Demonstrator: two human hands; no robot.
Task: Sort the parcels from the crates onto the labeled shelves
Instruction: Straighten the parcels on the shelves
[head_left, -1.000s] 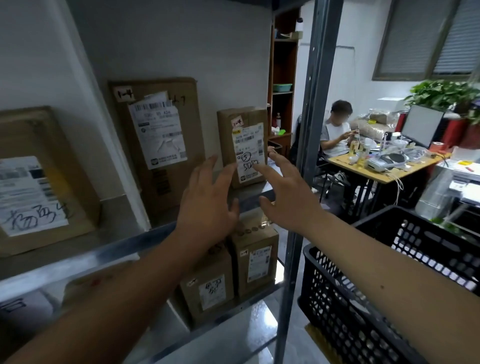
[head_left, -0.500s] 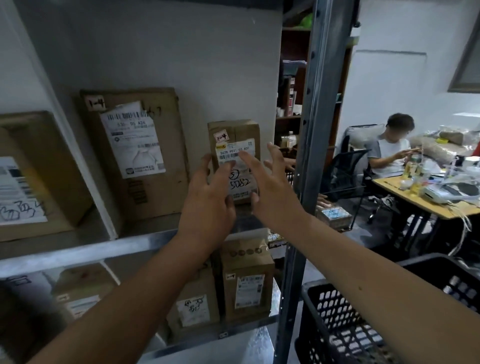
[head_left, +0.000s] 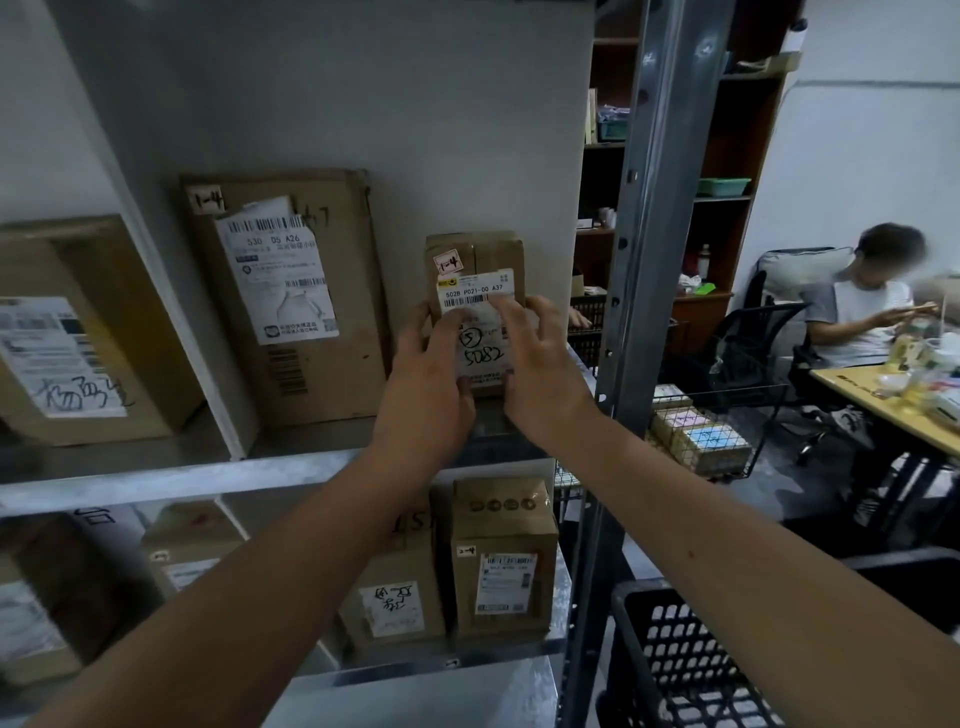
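Touching parcel (head_left: 475, 306) labelled "502B P021-00 A37".

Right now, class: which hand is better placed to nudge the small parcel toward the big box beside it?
Probably the right hand: it sits on the small parcel's outer side, facing the big box.

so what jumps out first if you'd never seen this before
Both hands, the left hand and right hand, reach onto the upper shelf and touch a small upright parcel marked 5082. A larger parcel stands to its left, and a black crate sits at lower right.
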